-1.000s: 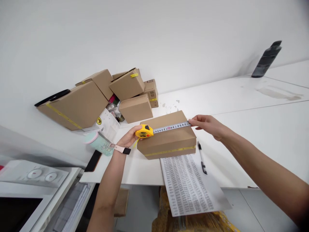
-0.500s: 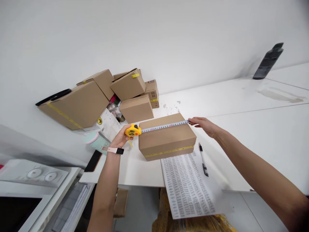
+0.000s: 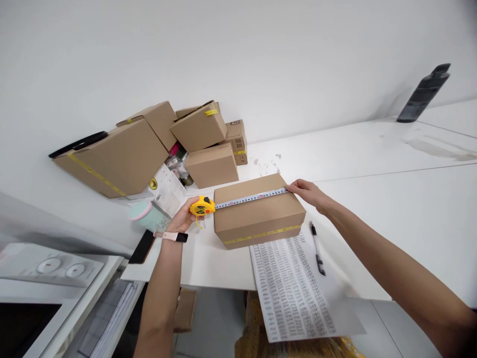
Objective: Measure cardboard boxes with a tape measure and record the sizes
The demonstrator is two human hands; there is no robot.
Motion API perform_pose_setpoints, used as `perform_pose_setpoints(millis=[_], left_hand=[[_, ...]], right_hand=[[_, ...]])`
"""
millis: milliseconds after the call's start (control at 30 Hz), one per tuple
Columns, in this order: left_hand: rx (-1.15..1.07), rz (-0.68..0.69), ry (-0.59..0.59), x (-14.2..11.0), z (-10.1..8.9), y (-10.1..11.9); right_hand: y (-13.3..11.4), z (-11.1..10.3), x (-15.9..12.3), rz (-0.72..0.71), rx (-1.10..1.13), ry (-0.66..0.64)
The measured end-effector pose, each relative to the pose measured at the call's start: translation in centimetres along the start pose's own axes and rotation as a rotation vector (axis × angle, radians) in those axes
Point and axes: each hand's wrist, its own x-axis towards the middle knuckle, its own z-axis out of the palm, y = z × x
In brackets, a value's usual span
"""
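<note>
L hand (image 3: 182,218) gripped tape measure (image 3: 202,206), R hand (image 3: 307,193) pinched end of blade (image 3: 250,198) nr box (image 3: 261,219) R edge, prob. to keep it taut.

A white table (image 3: 410,209) carries everything, a seam crossing its right part. Near its middle sits a box (image 3: 261,216), and just beside this, a printed sheet (image 3: 290,293) hangs over the near edge. A pen (image 3: 317,248) lies right of the print; whether on paper or table is unclear. Far right stands a dark bottle (image 3: 423,94). Far left are a plain carton (image 3: 213,166) and a printed carton (image 3: 241,141); nearer on the left, a mint cup (image 3: 143,214) and a dark slab (image 3: 142,247).
</note>
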Motion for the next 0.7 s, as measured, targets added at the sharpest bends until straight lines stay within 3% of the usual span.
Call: perform_pose_setpoints(millis=[133,267,567,700], left_hand=[[0.023,-0.011,0.001,-0.4,0.0,-0.1],[0.065,-0.018,-0.011,-0.9,-0.3,0.0],[0.117,-0.009,0.011,-2.2,-3.0,-0.2],[0.151,0.001,-0.025,-2.4,-3.1,-0.3]], right_hand=[[0.5,1.0,0.7,-0.053,0.154,0.031],[0.8,1.6,1.0,-0.010,0.280,0.019],[1.3,1.5,1.4,-0.015,0.230,0.035],[1.6,1.6,1.5,-0.022,0.223,0.035]])
